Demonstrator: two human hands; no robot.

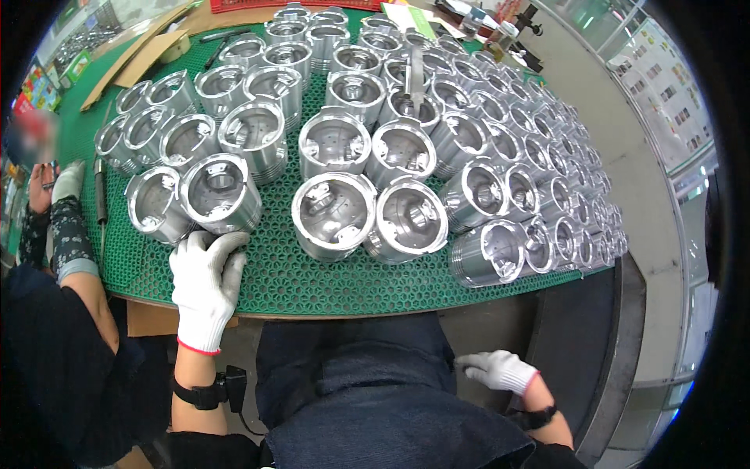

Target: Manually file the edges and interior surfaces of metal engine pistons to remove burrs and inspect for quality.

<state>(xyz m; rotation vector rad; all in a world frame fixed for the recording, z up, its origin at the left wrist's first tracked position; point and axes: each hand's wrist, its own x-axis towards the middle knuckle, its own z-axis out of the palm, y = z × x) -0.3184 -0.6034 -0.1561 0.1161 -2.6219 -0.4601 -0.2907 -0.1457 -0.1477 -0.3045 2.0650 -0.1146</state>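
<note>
My left hand point(205, 281), in a white knitted glove with a red cuff, reaches to the near left of the green mat point(328, 289). Its fingers are apart and rest against the lower front of a silvery metal piston point(223, 199); they do not wrap around it. Another piston point(155, 207) stands right beside that one. Both are upright with their hollow ends up. Low at the right, off the table and beside my lap, my right hand point(500, 370) wears a matching glove. Its fingers are stretched out and hold nothing.
Many more pistons point(334, 215) cover the table, and a dense block point(539, 180) of them fills the right side. A long dark-handled tool point(100, 191) lies at the left. Cardboard strips point(141, 59) and a red crate point(289, 4) are at the back. A co-worker's gloved hand point(69, 181) is at the far left.
</note>
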